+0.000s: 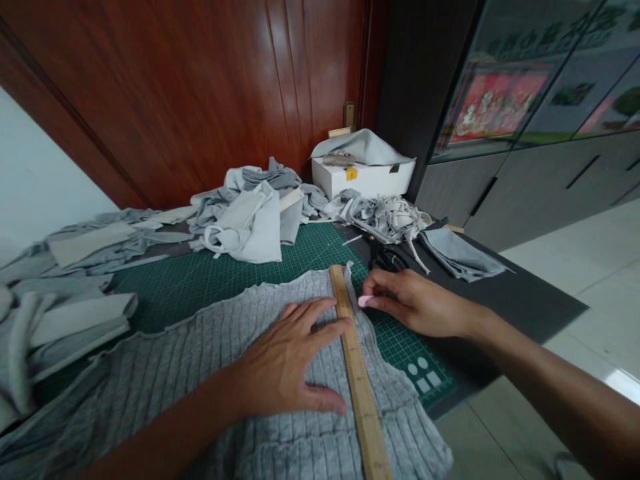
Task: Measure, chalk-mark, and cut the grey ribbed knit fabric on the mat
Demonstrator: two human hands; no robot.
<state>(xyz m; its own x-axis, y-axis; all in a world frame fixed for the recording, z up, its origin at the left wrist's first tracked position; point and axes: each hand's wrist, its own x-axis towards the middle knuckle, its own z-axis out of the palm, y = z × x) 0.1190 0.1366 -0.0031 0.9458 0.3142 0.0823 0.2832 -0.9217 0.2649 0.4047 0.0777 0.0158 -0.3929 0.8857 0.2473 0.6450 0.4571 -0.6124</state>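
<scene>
A: List the fixed surroundings, largest first
B: A red-brown door point(200, 87) stands behind the work area; a grey cabinet point(540, 187) with glossy upper panels stands to the right. Below them is a dark table point(530, 307), partly covered by a green cutting mat point(165, 287)

A: State the position of the workpiece
B: The grey ribbed fabric point(200, 353) lies across the near part of the mat, running out of view at the lower left and bottom edges. A pile of cloth pieces point(255, 223) lies beyond it. Right of the pile, a white box point(327, 180) carries a draped grey cloth point(370, 147); a tangle of strips point(395, 217) lies in front of the box

A: Identify the measuring tool
B: A wooden ruler point(363, 387) lies lengthwise on the fabric, near its right-hand edge

A: Report both hands
B: Left hand point(283, 360): fingers spread, fingertips at the ruler, thumb just left of it. Right hand point(425, 307): thumb and fingers pinched

A: Smaller items?
B: Black scissors point(387, 257) lie just beyond the right hand. The pinch grips a small pink piece point(365, 301) at the fabric's right edge; contact with the fabric cannot be told
</scene>
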